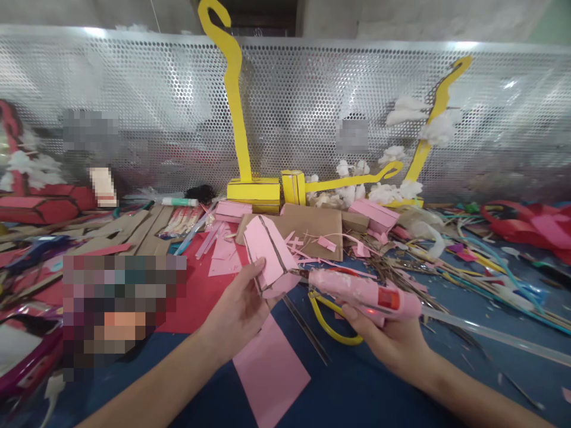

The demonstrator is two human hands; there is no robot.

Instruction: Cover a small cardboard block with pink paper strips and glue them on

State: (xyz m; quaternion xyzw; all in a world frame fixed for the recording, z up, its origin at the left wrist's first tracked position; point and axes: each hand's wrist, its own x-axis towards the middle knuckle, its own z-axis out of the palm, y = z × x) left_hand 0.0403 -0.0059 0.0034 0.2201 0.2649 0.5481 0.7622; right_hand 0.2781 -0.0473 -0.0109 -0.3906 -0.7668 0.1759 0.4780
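Note:
A small pink paper box [270,249] with dark lines along its edges is held tilted in my left hand [243,297], fingers closed around its lower end. My right hand [392,339] grips a pink glue gun [348,288] by its handle. The gun's nozzle points left and meets the lower right edge of the box. A clear glue stick [495,336] runs out of the gun's back. Beneath the gun lies a tool with a yellow looped handle [332,333]. A pink paper sheet [272,374] rests below my left hand.
Yellow paper hook shapes on boxes [254,191] stand before a perforated metal panel [178,119]. Red paper [187,297], cardboard [312,226] and pink scraps lie behind my hands. Thin sticks and tubing [482,285] clutter the right side. A thin dark strip [306,330] crosses the blue tabletop.

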